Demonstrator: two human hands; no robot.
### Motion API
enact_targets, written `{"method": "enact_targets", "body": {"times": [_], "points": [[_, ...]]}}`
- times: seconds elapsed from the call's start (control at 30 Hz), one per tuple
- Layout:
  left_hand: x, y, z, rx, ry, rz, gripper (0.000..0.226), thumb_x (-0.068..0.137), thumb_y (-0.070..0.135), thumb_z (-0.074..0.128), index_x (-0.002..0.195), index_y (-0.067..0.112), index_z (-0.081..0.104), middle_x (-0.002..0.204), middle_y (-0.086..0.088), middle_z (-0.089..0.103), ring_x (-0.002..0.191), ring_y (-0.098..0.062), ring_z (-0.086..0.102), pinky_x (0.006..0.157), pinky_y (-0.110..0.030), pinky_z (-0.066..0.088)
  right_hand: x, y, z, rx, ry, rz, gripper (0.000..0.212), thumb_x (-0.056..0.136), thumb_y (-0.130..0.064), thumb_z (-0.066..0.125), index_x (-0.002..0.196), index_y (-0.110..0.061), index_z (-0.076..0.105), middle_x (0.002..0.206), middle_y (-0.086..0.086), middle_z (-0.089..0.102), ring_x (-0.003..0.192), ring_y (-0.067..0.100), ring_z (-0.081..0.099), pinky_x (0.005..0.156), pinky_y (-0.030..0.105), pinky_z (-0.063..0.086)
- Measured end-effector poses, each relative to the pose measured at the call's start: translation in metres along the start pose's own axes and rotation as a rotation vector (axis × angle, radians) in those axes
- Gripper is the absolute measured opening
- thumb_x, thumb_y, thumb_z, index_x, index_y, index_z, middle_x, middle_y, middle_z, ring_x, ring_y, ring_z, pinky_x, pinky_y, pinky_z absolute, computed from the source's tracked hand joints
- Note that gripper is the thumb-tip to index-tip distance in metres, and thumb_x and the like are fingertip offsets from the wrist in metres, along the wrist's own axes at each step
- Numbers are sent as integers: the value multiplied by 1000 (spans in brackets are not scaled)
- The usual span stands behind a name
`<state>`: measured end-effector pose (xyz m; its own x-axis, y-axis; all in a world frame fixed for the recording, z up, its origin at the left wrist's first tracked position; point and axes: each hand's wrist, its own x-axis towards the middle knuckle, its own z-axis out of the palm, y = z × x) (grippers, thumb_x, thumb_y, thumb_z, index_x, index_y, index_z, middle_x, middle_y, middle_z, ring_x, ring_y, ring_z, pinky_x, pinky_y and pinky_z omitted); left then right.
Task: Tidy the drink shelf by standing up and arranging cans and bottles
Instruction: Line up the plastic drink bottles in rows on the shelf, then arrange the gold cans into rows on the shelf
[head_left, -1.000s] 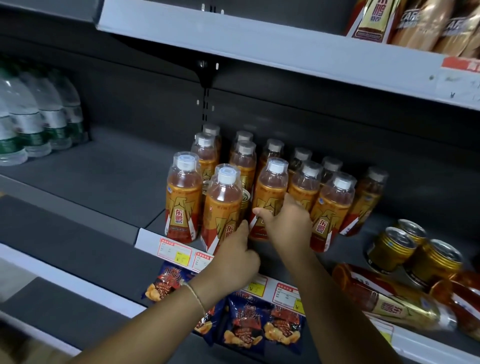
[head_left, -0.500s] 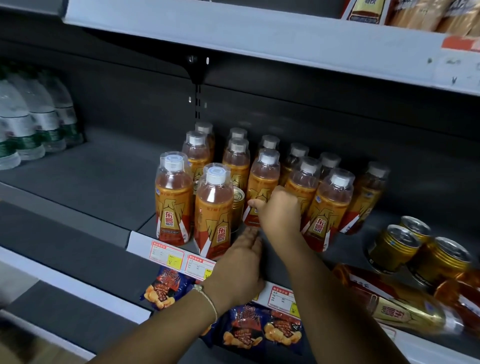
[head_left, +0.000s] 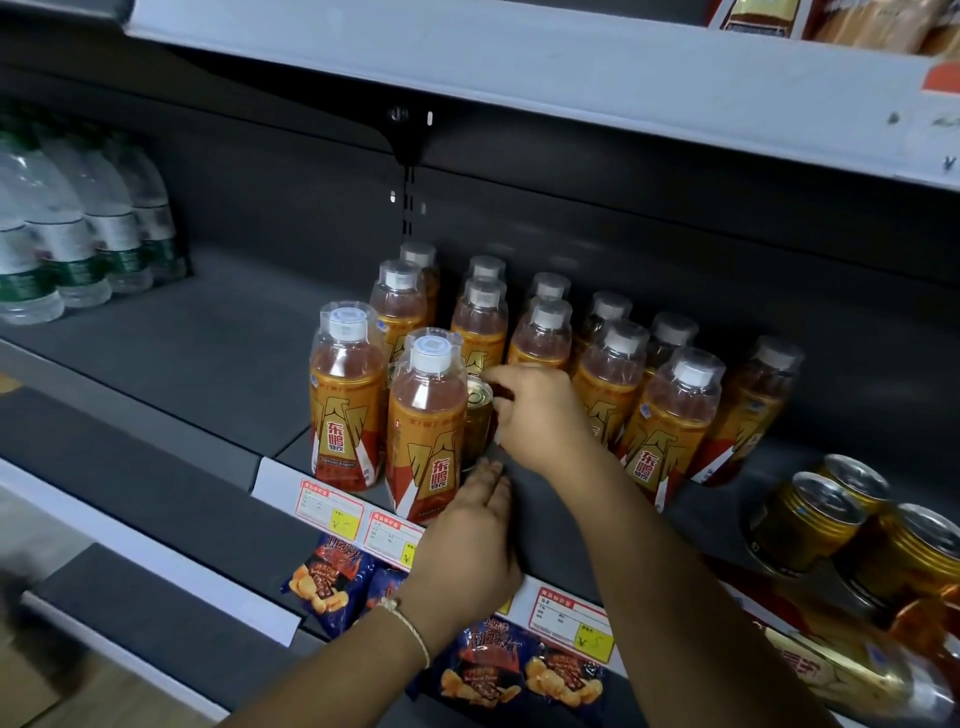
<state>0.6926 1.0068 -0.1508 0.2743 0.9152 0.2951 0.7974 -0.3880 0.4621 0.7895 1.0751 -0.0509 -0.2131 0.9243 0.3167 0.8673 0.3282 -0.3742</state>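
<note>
Several orange drink bottles (head_left: 608, 384) with white caps stand in rows on the dark shelf (head_left: 208, 353). A small gold can (head_left: 477, 421) stands upright among them, just behind the front bottle (head_left: 428, 431). My right hand (head_left: 545, 421) reaches in from the right, with its thumb and fingertips curled round the can's top. My left hand (head_left: 472, 540) lies flat with straight fingers on the shelf's front edge, beside the base of the front bottle, holding nothing.
Gold cans (head_left: 800, 525) lean tilted at the right, and a bottle (head_left: 841, 670) lies on its side below them. Water bottles (head_left: 67, 234) stand at far left. Snack bags (head_left: 332, 582) hang under the price tags. An upper shelf (head_left: 519, 67) overhangs.
My right hand has shifted left from the bottle's label to the gold can. My left hand has let go of the front bottle and flattened on the shelf edge.
</note>
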Motion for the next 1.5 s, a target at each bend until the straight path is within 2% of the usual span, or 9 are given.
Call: {"method": "enact_targets", "body": {"times": [0.1, 0.2, 0.33, 0.53, 0.73, 0.93, 1.13, 1.3, 1.5], "points": [[-1, 0, 2, -11, 35, 12, 71, 87, 20, 46, 154, 11, 24, 162, -5, 19, 149, -14, 13, 108, -8, 2, 6, -5, 1, -33, -198, -96, 70, 84, 8, 58, 143, -29, 55, 150, -7, 47, 131, 23, 50, 102, 41, 51], [-1, -1, 3, -30, 74, 19, 69, 85, 18, 47, 151, 10, 31, 160, -6, 26, 146, -17, 23, 110, -10, 12, 8, -2, 7, -50, -286, -94, 71, 81, 5, 58, 143, -29, 52, 157, -15, 33, 135, 23, 46, 102, 42, 51], [-5, -2, 3, -29, 116, 40, 56, 79, 15, 51, 135, 7, 56, 142, -10, 51, 124, -24, 53, 95, -24, 47, 5, 4, 13, -83, -277, -97, 60, 85, -16, 67, 140, -28, 48, 147, -15, 28, 115, 24, 56, 90, 42, 55], [-10, -9, 3, -35, 171, 179, 43, 64, 6, 60, 104, 1, 74, 119, -14, 68, 118, -28, 62, 98, -34, 48, 10, -4, 10, -207, -189, -11, 62, 86, -29, 71, 142, -22, 45, 129, 4, 37, 104, 29, 58, 78, 37, 53], [-13, -13, 1, -73, 158, 230, 39, 64, 3, 64, 101, 1, 75, 118, -14, 69, 115, -27, 64, 93, -37, 55, 7, -13, 8, -303, -128, 68, 39, 79, -35, 76, 108, -14, 63, 116, 8, 46, 92, 27, 59, 66, 32, 46], [-13, -15, -2, -107, 177, 268, 38, 60, -3, 70, 98, -2, 75, 112, -16, 71, 108, -30, 67, 88, -37, 57, -7, -7, 17, -24, -37, 92, 25, 79, -26, 74, 102, -19, 69, 94, 0, 70, 87, 23, 67, 75, 38, 59], [-13, -19, 0, -104, 200, 336, 37, 57, 0, 78, 94, 0, 76, 106, -15, 73, 98, -28, 70, 81, -33, 59, -32, 3, 15, 186, 87, 137, 55, 67, -30, 91, 118, -28, 71, 105, -7, 75, 96, 14, 69, 86, 39, 59], [-15, -23, 0, -193, 193, 383, 31, 63, 1, 73, 94, 3, 73, 99, -12, 69, 88, -26, 67, 74, -30, 59, -50, 11, 3, 237, 216, 226, 86, 61, -37, 96, 139, -25, 59, 124, -6, 70, 109, 5, 64, 94, 22, 52], [-16, -19, -5, -421, 246, 246, 36, 86, 26, 68, 114, 12, 51, 109, 0, 49, 99, -12, 51, 81, -20, 50, -65, 12, -20, 311, 300, 334, 93, 56, -43, 97, 139, -25, 59, 119, -7, 70, 111, 10, 65, 97, 38, 56]]}}
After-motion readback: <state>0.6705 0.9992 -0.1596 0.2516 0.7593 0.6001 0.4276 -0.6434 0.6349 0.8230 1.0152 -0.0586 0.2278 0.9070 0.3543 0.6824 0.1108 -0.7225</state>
